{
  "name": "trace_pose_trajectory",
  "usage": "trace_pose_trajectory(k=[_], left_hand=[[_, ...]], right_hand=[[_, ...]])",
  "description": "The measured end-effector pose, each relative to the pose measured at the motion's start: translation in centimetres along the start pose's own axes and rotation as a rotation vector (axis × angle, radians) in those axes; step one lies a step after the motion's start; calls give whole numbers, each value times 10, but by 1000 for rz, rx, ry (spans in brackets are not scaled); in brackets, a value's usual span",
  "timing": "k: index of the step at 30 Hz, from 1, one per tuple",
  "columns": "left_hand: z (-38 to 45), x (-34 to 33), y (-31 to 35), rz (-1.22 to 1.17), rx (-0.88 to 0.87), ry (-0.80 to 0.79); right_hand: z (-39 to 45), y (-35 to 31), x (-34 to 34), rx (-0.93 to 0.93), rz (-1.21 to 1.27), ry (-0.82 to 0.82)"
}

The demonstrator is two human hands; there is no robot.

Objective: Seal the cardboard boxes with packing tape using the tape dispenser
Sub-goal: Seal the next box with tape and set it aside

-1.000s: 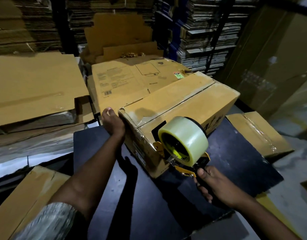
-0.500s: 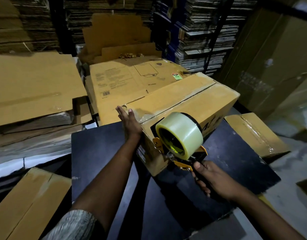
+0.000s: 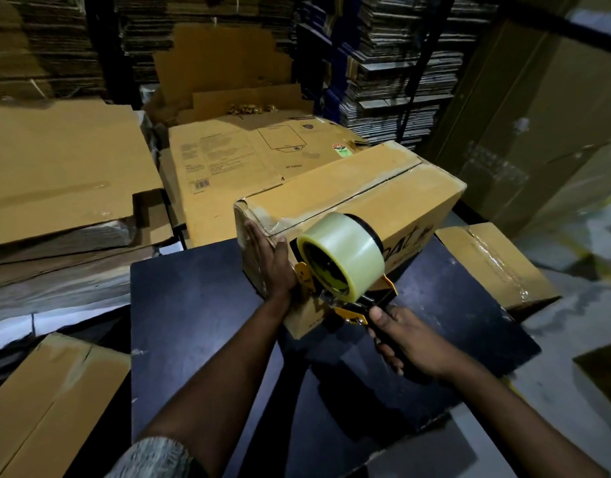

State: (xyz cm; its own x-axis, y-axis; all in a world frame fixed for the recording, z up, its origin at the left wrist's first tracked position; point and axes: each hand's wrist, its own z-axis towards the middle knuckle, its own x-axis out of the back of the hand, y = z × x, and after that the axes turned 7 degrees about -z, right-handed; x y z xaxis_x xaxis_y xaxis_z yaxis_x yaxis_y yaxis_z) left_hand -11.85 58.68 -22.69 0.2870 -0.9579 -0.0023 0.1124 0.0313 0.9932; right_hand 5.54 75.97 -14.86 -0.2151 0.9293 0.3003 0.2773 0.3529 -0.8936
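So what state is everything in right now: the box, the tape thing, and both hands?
Cardboard box: top flaps folded shut, centre seam showing, standing on the dark table.
Tape dispenser: loaded with a clear roll, held against the box's near end.
Left hand: fingers straight, pressed flat on the box's near end.
Right hand: gripping the dispenser's handle.
Flattened cartons: lying stacked, unfolded.

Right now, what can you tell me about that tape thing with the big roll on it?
The tape dispenser has a yellow-orange metal frame and a dark handle. It carries a fat roll of clear tape on a black hub. It is held against the near end of the cardboard box. The right hand grips its handle, and the left hand lies flat on the box beside it.
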Motion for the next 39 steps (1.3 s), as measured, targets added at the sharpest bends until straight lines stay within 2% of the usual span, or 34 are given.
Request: trace_pose_trajectory(k=[3,8,13,15,17,18,19,21,23,25,27,32,39], left_hand=[[7,4,-8,39,-30,-10],[7,3,-7,-30,5,-6],[10,7,-9,3,33,-73],[12,12,-8,109,-46,-36],[9,17,1,110,-242,25],[7,19,8,45,-338,-15],[2,22,15,-40,-422,-134],[-5,26,27,-79,-541,-532],[-2,30,24,162,-673,-925],[7,32,19,490,-846,-1103],[13,33,22,639,-893,-1169],[11,30,39,781,-751,-1240],[8,24,37,828,-672,-1242]], right_hand=[[-4,3,-1,2,-14,-2],[-27,27,0,-49,-62,15],[-44,52,-4,-66,-29,26],[-45,61,-4,-52,63,23],[-44,69,-5,-42,144,20],[-44,73,-5,-35,170,20],[-44,77,-5,-23,190,22],[-46,84,-5,3,226,22],[-48,91,-4,4,267,28],[-49,96,-2,-6,304,36],[-49,97,1,-13,328,28],[-46,96,3,0,307,-17],[-40,99,-7,43,295,24]])
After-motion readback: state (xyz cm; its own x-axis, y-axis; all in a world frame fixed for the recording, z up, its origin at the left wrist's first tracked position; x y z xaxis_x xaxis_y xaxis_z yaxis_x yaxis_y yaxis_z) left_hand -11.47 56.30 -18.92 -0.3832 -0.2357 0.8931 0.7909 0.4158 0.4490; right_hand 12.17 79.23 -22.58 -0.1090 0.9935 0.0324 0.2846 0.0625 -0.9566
